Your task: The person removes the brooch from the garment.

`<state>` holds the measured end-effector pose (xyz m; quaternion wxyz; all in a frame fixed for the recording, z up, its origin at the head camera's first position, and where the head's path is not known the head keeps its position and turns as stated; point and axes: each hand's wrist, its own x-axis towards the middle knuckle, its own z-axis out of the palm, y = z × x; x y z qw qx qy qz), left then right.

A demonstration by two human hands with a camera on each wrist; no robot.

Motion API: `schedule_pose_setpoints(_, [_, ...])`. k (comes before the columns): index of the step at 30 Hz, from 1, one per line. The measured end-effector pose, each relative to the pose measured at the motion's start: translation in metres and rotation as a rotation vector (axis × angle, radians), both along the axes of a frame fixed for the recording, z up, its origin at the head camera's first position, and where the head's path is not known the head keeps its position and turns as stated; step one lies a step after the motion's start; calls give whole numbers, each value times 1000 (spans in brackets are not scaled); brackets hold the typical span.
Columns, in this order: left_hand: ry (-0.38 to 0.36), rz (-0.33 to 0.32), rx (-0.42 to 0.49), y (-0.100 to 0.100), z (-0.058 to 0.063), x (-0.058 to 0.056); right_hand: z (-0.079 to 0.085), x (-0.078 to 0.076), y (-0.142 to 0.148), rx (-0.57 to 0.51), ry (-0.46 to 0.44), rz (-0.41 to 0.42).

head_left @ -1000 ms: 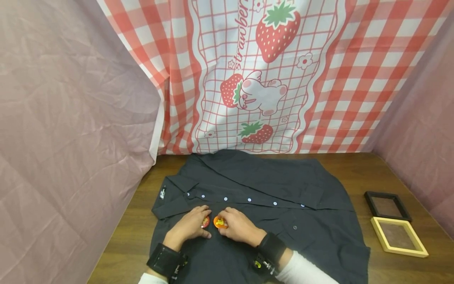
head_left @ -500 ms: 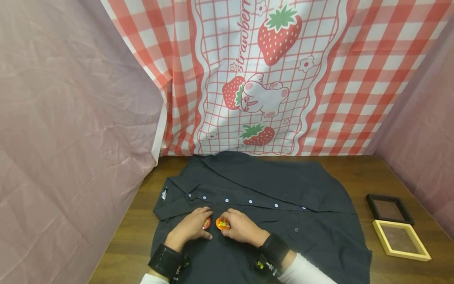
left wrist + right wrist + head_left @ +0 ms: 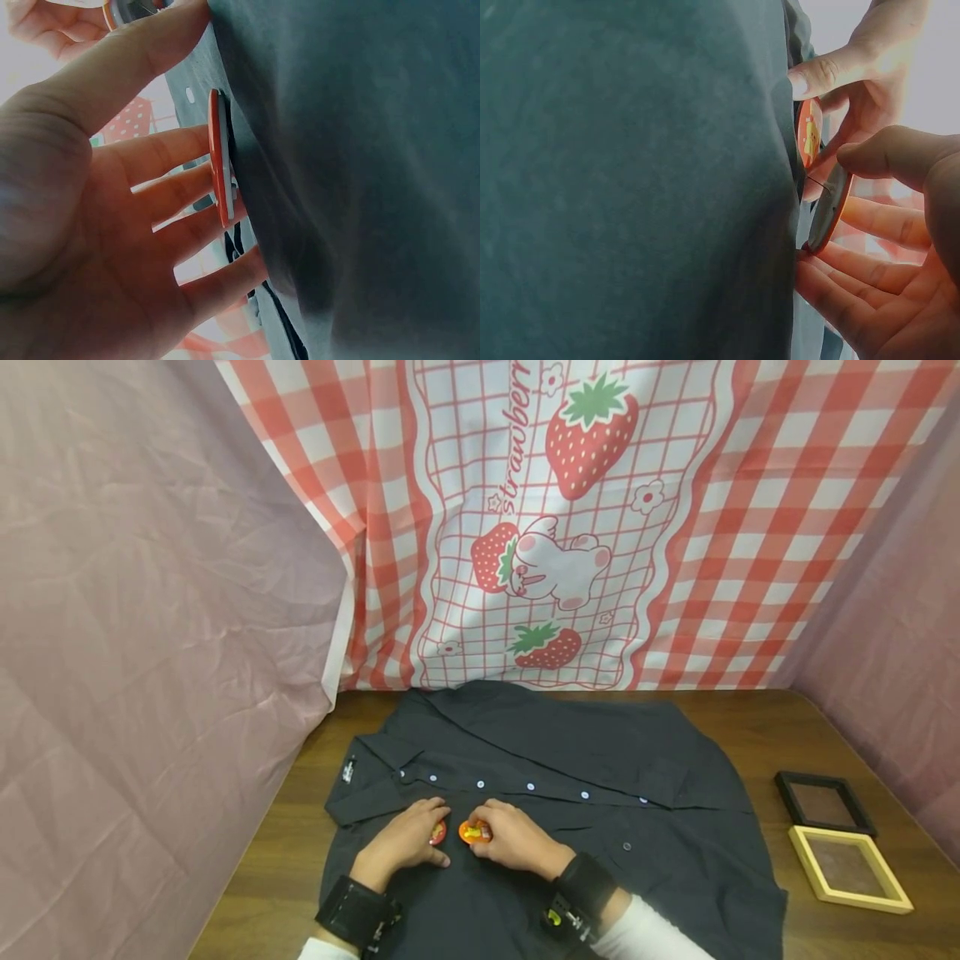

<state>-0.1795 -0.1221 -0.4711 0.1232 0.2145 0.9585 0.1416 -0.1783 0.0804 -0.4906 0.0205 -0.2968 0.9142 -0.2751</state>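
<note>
Tabletop (image 3: 262, 885) and dark shirt (image 3: 562, 743) lie unchanged as the right hand (image 3: 513, 837) edges its pinched orange badge (image 3: 474, 833) toward 3 o'clock; the left hand (image 3: 405, 837), fingers outstretched, stays by a red badge (image 3: 438, 832).

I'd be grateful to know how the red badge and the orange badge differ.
The red badge lies close against the shirt; the orange badge is tilted, one edge away from it. The left hand spreads around the red badge; the right hand pinches the orange badge. Both are round, with printed faces.

Dark cloth (image 3: 645, 180), red badge (image 3: 808, 135), fingers (image 3: 889, 224) pinching orange badge (image 3: 828, 211)
</note>
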Motion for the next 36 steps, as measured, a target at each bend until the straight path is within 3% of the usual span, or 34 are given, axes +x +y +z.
schedule_pose_setpoints(36, [-14,11,18,2,-2,0,-3,-1,5,-31,-22,-28])
